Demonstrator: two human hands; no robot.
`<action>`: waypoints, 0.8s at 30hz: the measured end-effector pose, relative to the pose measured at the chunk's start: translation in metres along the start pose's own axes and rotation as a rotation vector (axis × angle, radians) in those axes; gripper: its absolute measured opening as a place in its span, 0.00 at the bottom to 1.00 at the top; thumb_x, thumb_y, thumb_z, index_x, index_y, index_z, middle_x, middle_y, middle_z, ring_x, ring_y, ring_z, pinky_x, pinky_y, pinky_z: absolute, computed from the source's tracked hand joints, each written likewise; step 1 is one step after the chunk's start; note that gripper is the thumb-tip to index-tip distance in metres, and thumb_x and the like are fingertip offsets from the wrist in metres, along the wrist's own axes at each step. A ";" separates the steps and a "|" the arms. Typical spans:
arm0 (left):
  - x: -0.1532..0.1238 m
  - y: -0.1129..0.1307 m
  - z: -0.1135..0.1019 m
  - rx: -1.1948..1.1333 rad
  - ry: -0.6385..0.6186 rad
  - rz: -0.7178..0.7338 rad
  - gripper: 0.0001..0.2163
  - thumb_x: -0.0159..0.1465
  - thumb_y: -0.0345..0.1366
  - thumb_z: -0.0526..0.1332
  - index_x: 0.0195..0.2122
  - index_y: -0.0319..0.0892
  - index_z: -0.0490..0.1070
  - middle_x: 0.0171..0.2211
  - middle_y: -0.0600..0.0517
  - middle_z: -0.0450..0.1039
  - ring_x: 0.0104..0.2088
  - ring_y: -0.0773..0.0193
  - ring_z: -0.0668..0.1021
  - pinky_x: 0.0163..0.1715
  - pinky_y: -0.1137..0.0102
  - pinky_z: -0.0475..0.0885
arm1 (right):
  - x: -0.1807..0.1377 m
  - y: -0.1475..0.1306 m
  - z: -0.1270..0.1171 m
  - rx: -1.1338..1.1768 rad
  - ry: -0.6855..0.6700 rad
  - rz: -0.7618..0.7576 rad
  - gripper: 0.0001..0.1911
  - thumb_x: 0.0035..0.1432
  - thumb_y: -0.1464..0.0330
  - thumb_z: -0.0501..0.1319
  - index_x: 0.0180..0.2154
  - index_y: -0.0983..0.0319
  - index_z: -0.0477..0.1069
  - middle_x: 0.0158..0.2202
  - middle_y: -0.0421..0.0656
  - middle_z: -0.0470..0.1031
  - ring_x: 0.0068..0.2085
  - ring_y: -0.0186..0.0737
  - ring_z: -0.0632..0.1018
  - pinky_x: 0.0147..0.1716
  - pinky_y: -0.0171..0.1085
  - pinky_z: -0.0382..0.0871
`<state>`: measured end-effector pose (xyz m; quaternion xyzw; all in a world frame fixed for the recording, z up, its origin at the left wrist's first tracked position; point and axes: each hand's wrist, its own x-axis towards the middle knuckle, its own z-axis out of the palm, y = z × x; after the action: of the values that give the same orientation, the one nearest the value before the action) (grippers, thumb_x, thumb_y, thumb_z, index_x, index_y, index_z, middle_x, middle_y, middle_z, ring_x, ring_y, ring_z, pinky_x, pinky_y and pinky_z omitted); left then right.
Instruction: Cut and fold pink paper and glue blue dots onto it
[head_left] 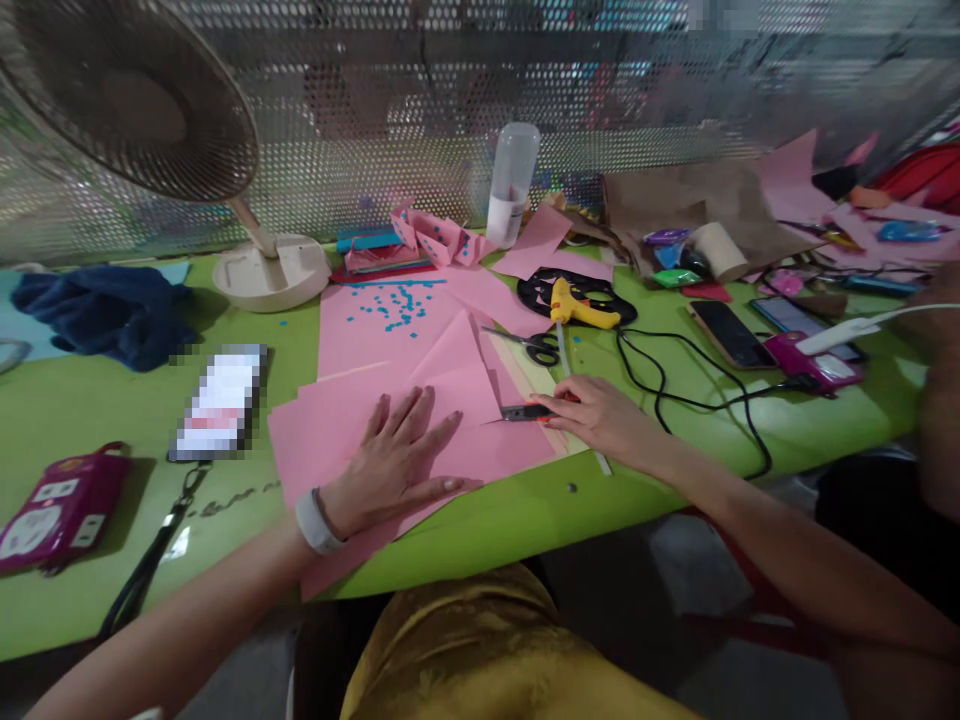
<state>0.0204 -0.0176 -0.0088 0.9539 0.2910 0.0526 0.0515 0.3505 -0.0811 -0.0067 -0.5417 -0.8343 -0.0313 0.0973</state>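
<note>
My left hand (405, 455) lies flat with fingers spread on overlapping pink paper sheets (322, 430). A folded pink flap (454, 365) rises just beyond its fingertips. My right hand (600, 415) is closed around a dark tool with orange-red parts, apparently a box cutter (527, 411). Its tip touches the pink paper near the flap's lower corner; my fingers hide most of the handle. Black-handled scissors (541, 348) lie just beyond the right hand. A yellow glue gun (585, 305) rests on a black mat, and a white glue stick (603, 463) shows near the table edge.
Small blue paper bits (403, 308) are scattered on pink paper. A fan (271, 275), phone (219, 402) and magenta box (64, 508) stand left. A clear bottle (513, 185) and folded pink pieces (439, 238) are behind. A black cord (664, 390) runs right to another magenta box (817, 362).
</note>
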 end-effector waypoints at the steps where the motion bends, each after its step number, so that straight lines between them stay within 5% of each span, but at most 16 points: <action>1: 0.000 0.000 0.000 -0.005 -0.004 -0.003 0.37 0.62 0.63 0.49 0.68 0.52 0.48 0.71 0.43 0.39 0.69 0.42 0.46 0.64 0.44 0.40 | -0.002 0.000 -0.001 0.012 0.000 0.000 0.19 0.66 0.61 0.54 0.56 0.57 0.71 0.40 0.48 0.71 0.40 0.43 0.72 0.38 0.40 0.67; 16: -0.001 0.000 0.002 -0.019 0.017 -0.002 0.36 0.62 0.63 0.48 0.68 0.54 0.47 0.71 0.47 0.38 0.69 0.43 0.47 0.65 0.46 0.39 | -0.005 -0.022 -0.005 -0.047 0.002 0.025 0.19 0.66 0.61 0.55 0.55 0.58 0.71 0.40 0.48 0.73 0.40 0.43 0.74 0.38 0.39 0.68; 24: -0.002 -0.006 0.010 0.023 0.132 -0.077 0.36 0.64 0.61 0.48 0.69 0.57 0.38 0.71 0.50 0.39 0.69 0.45 0.46 0.65 0.46 0.34 | 0.031 -0.034 -0.011 -0.093 0.029 -0.035 0.17 0.65 0.64 0.57 0.53 0.61 0.72 0.41 0.51 0.72 0.42 0.45 0.73 0.41 0.43 0.70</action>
<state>0.0164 -0.0143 -0.0199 0.9370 0.3308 0.1101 0.0231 0.3090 -0.0687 0.0122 -0.5305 -0.8398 -0.0797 0.0837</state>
